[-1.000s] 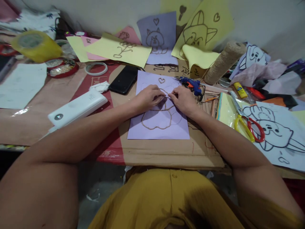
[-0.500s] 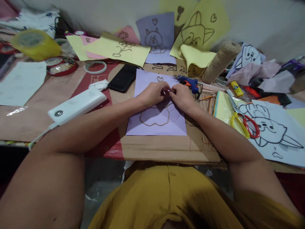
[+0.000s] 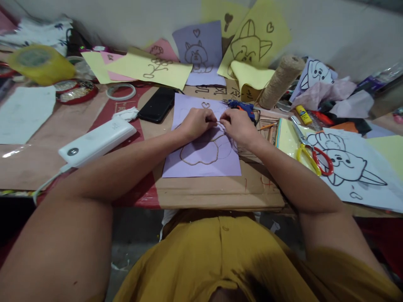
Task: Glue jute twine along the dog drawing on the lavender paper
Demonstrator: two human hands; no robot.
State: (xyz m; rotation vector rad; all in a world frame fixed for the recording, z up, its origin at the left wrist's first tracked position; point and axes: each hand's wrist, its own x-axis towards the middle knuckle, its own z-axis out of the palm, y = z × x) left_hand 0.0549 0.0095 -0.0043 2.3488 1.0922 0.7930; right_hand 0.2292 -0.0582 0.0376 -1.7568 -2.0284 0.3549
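Note:
A purple sheet of paper (image 3: 201, 171) lies on the cardboard in front of me. Brown twine (image 3: 199, 164) forms a rounded outline on its lower part, with a small twine heart (image 3: 205, 105) near its top. Over the middle of the sheet, my left hand (image 3: 200, 123) and my right hand (image 3: 238, 126) are close together with fingertips pinched. A thin brown strand, apparently twine, runs between their fingertips; most of it is hidden by the fingers. A blue and orange glue gun (image 3: 242, 107) lies just beyond my right hand.
A black phone (image 3: 156, 105) and a white power bank (image 3: 97, 141) lie to the left. Scissors (image 3: 311, 153) rest on drawings at the right. A twine spool (image 3: 281, 82) stands behind the glue gun. Yellow tape (image 3: 40, 63) sits far left, and finished pictures (image 3: 197, 52) lean on the wall.
The view has shifted slightly, so everything sits a little further left. My hands have drawn slightly apart at the fingertips, and the thin strand now shows between them.

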